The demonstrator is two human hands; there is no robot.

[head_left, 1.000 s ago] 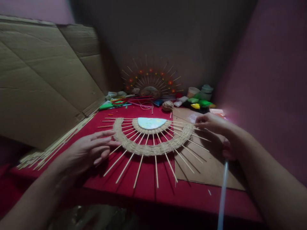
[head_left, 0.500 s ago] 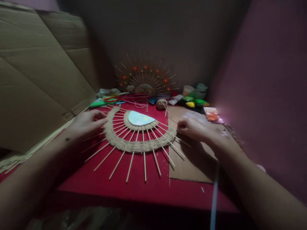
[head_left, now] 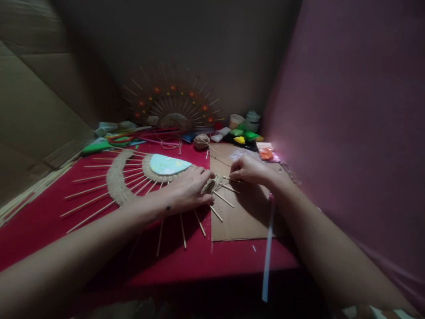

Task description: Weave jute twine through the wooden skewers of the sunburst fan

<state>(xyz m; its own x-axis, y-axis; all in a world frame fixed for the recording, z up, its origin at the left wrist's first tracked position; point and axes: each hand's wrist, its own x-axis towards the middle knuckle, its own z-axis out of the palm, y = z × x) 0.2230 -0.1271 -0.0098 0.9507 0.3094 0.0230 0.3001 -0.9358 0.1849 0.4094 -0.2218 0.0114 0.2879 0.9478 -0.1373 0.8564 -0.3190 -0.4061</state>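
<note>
A half-round weaving of thin sticks, with a twine band [head_left: 116, 181] woven through them, lies on the red cloth. At its centre sits a pale blue patterned half-circle [head_left: 169, 165]. My left hand [head_left: 192, 188] reaches across it, thumb and fingers closed around the band's right end; my forearm covers part of the weaving. Just right of there, my right hand [head_left: 247, 170] is pinched beside the stick tips. A strand of twine [head_left: 219, 158] runs from the twine ball [head_left: 201, 141] to its fingers.
Under the right end lies a cardboard sheet [head_left: 232, 230]. Behind stand a flower-decorated stick fan [head_left: 172, 104], scissors with orange handles [head_left: 122, 139], colourful clay packets [head_left: 249, 135] and a cup [head_left: 237, 120]. A pale strip [head_left: 268, 252] hangs near the front edge. Large cardboard [head_left: 33, 97] leans left.
My left hand has moved from the weaving's left side across to its right end. My right hand stays at the right end. The view has turned to the right.
</note>
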